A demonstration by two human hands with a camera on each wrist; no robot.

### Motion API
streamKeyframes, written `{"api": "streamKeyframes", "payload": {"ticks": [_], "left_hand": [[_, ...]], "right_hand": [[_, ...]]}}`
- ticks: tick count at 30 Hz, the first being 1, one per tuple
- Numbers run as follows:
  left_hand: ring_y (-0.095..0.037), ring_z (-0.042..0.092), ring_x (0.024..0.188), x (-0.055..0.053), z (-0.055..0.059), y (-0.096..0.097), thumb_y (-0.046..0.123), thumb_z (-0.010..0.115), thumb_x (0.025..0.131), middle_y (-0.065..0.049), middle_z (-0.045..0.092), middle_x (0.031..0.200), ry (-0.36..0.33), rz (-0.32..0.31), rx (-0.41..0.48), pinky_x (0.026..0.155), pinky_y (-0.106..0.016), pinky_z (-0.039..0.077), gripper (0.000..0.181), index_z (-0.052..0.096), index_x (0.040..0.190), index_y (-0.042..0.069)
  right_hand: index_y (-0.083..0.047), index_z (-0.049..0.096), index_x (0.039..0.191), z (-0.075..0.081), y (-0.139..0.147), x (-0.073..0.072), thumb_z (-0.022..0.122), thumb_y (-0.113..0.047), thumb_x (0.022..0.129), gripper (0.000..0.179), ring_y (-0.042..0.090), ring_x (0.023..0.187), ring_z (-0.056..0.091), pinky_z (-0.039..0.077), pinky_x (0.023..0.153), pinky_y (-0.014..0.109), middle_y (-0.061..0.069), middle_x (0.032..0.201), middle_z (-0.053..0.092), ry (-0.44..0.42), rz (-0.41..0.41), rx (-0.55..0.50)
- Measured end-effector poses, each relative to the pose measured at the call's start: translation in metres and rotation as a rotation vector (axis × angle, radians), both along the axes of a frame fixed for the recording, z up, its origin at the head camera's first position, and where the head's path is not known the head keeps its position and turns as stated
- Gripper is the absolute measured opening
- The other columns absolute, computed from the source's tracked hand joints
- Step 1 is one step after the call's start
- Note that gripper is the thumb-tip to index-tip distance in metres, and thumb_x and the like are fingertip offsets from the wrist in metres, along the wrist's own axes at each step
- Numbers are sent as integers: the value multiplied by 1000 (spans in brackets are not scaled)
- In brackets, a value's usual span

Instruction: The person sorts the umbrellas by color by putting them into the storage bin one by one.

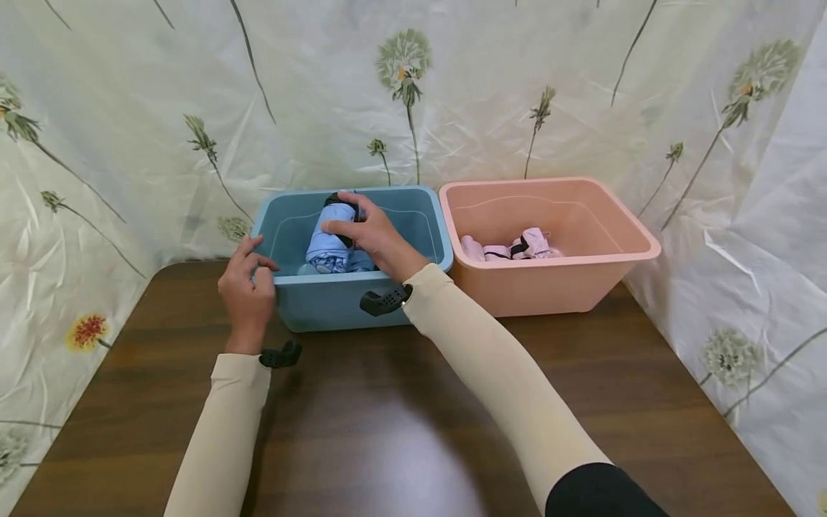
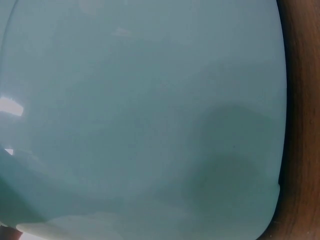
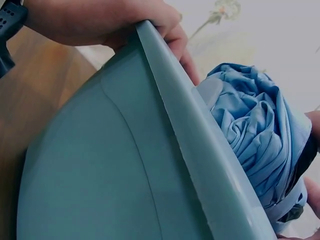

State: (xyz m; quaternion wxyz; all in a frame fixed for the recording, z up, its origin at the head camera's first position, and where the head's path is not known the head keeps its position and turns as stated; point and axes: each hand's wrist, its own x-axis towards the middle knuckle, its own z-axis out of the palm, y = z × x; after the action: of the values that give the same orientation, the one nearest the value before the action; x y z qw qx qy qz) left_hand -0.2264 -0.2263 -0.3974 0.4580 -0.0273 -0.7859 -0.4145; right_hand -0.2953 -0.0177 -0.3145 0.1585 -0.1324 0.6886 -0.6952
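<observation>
A rolled blue fabric bundle [image 1: 326, 240] with a black band around its upper part is in my right hand [image 1: 381, 240], thumb and fingers gripping it near the band. It leans within the mouth of the blue plastic bin [image 1: 323, 303]. In the right wrist view the gathered, crumpled end of the bundle [image 3: 255, 125] shows beside the bin's rim. More blue fabric [image 1: 362, 263] lies beneath it in the bin. My left hand [image 1: 248, 294] holds the bin's left front corner, fingers hooked over the rim. The left wrist view is filled by the bin's outer wall [image 2: 150, 110].
To the right, against the blue bin, stands a pink bin [image 1: 536, 291] containing several pink rolled fabric pieces [image 1: 533, 244] with dark bands. Both bins rest on a dark wooden table [image 1: 362, 416]. A floral-patterned sheet [image 1: 323, 93] hangs behind and along both sides.
</observation>
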Motion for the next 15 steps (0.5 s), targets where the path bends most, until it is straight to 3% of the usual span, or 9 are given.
{"api": "streamKeyframes", "payload": {"ticks": [8,12,14,15], "left_hand": [[-10,46,130,0,0,-1,5,37,82,-1,65,123,5,-7,7,55,-44,40,34,65,64,0],[-8,46,130,0,0,-1,6,37,82,-1,65,123,2,-11,16,72,-52,49,33,64,64,0],[-8,46,130,0,1,-2,6,37,82,0,65,123,-2,-16,20,71,-52,49,33,65,65,-1],[-8,46,130,-1,1,-2,6,37,82,0,65,123,-1,-15,20,77,-54,49,33,65,65,-1]], "right_hand": [[-36,43,144,0,0,-1,79,-28,79,75,20,121,44,46,90,36,-1,155,24,29,44,110],[-38,42,144,1,-1,-1,78,-28,80,75,20,125,40,45,92,35,-1,157,19,29,62,142],[-38,43,144,1,-1,-2,78,-27,80,74,20,123,40,46,89,35,0,157,19,30,62,153],[-38,43,144,0,-1,-2,78,-26,80,74,20,122,41,46,87,35,1,157,19,32,62,155]]}}
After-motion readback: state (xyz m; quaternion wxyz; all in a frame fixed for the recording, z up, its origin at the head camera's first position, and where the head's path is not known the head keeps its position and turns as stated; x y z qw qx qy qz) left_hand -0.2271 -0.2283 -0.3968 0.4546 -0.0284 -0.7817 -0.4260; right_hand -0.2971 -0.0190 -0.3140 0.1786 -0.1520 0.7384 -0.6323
